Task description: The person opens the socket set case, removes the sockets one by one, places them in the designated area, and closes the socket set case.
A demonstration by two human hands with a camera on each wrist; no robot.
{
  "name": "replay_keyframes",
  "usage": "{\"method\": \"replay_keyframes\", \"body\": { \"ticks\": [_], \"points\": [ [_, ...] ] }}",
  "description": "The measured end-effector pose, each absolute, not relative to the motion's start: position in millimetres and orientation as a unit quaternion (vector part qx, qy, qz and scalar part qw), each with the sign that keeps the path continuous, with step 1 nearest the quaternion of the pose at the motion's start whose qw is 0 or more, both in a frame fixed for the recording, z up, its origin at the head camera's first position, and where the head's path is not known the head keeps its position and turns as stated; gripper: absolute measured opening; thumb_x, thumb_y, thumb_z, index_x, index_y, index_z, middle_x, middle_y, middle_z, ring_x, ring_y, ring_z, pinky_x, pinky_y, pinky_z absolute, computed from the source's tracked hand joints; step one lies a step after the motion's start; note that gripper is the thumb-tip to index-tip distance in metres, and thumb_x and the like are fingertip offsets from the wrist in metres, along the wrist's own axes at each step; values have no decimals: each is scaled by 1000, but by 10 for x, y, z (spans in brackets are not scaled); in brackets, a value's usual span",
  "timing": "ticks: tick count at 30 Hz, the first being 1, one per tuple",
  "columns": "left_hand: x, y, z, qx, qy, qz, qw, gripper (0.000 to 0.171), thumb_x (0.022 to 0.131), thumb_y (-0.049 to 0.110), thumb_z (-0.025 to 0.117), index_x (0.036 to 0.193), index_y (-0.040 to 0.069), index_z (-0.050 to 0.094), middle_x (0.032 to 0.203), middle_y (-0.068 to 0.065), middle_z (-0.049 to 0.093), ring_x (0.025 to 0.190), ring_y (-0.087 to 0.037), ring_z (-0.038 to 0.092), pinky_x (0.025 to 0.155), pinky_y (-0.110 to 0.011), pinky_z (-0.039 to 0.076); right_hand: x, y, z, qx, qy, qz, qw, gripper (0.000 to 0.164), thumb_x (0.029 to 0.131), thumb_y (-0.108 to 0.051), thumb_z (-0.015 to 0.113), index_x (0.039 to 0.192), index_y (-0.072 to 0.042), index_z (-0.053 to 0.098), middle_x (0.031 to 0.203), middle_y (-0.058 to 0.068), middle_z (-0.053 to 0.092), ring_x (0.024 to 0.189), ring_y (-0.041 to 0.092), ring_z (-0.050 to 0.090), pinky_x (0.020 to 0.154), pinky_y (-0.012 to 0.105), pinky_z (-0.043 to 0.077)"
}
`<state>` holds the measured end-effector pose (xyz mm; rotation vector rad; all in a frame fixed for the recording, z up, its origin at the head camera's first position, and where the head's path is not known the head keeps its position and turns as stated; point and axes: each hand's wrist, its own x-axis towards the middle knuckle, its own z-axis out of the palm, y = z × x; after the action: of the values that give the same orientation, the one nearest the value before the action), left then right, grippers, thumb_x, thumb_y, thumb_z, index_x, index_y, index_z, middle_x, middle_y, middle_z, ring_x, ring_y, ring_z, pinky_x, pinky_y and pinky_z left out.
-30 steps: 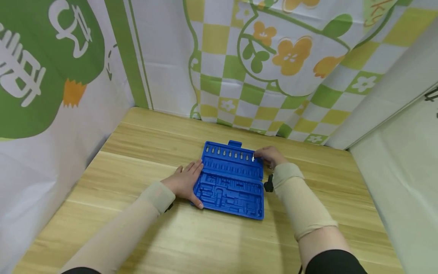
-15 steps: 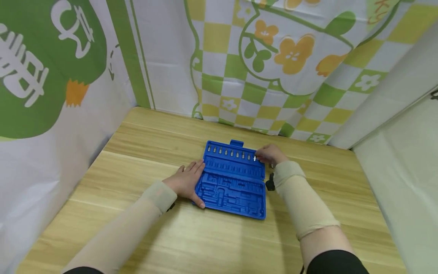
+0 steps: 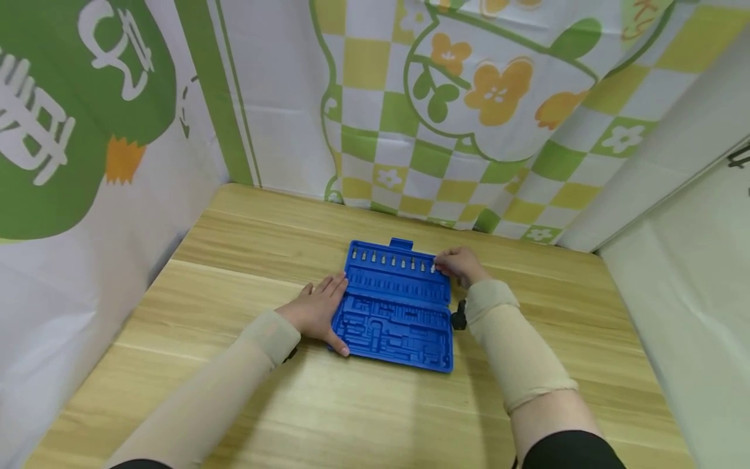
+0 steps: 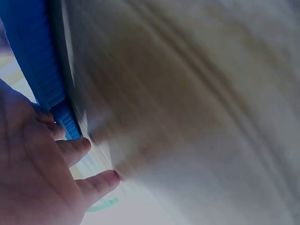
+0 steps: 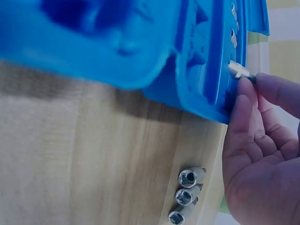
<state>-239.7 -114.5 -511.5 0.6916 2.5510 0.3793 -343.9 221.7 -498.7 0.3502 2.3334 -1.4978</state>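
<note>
Lying open, the case (image 3: pixel 398 302) is touched at its left edge by the left hand (image 3: pixel 316 311), fingers spread. By the right hand (image 3: pixel 461 266), a bit (image 5: pixel 238 70) is pinched at the upper right corner, hardly shifted within the last second; seating cannot be confirmed.

Case (image 3: pixel 389 303) sat near bench's (image 3: pixel 375 417) far edge; bit row (image 3: pixel 393 260) ran inside case's far edge, loose bits (image 5: pixel 186 196) to its right.

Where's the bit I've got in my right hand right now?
In the head view, the bit is at the right end of the row of bits in the far half of the case, pinched by your right hand.
</note>
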Motion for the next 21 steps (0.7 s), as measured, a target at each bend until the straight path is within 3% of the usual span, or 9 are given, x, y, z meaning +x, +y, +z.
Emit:
{"method": "replay_keyframes", "body": {
  "ticks": [4, 10, 21],
  "points": [
    [-2402, -1136, -5114, 252, 930, 135, 231, 150, 63, 74, 86, 165, 2, 3, 172, -14, -6, 157, -38, 0, 121, -64, 8, -3403, 2258, -4980, 110, 812, -551, 162, 11, 99, -4, 63, 102, 6, 67, 88, 6, 68, 78, 11, 63, 72, 22, 53],
    [-2388, -1119, -5109, 253, 928, 142, 233, 150, 63, 74, 86, 165, 2, 3, 172, -13, -6, 157, -38, 1, 121, -65, 8, -3328, 2323, -4953, 139, 779, -595, 139, 25, 106, -7, 55, 126, 8, 58, 102, 6, 65, 86, 7, 63, 79, 21, 55],
    [-2372, -1131, -5079, 253, 928, 144, 232, 149, 64, 71, 87, 165, 1, 3, 172, -14, -5, 157, -38, 1, 121, -65, 8, -3196, 2782, -4841, 114, 758, -629, 132, 27, 108, -5, 48, 129, 12, 50, 94, 0, 63, 80, 4, 65, 74, 18, 55]
  ]
}}
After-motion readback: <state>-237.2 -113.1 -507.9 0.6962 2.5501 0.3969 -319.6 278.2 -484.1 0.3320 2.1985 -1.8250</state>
